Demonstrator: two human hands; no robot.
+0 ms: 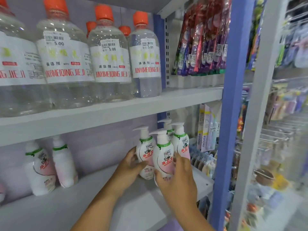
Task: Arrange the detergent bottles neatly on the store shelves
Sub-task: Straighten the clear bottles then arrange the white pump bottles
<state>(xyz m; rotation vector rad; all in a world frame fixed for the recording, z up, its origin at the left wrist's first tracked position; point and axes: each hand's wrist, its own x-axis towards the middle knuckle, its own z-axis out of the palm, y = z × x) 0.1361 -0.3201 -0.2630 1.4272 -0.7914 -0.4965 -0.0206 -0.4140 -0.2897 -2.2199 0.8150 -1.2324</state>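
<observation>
1. Right hand (177, 178): grip closed around the front white-and-pink pump detergent bottle (162, 154) standing on the lower grey shelf (100, 197); its base is hidden by the fingers.
2. Left hand (129, 165): grip wrapped around the second white-and-pink pump bottle (145, 147), touching the first on its left.
3. Behind the right grip: two more pump bottles (180, 140), partly hidden.
4. Well left of both grips: two matching bottles (50, 164), blurred, pump heads hard to make out.
5. Above the grips: clear orange-capped cleaner bottles (108, 59) on the upper shelf, the leftmost cut off.
</observation>
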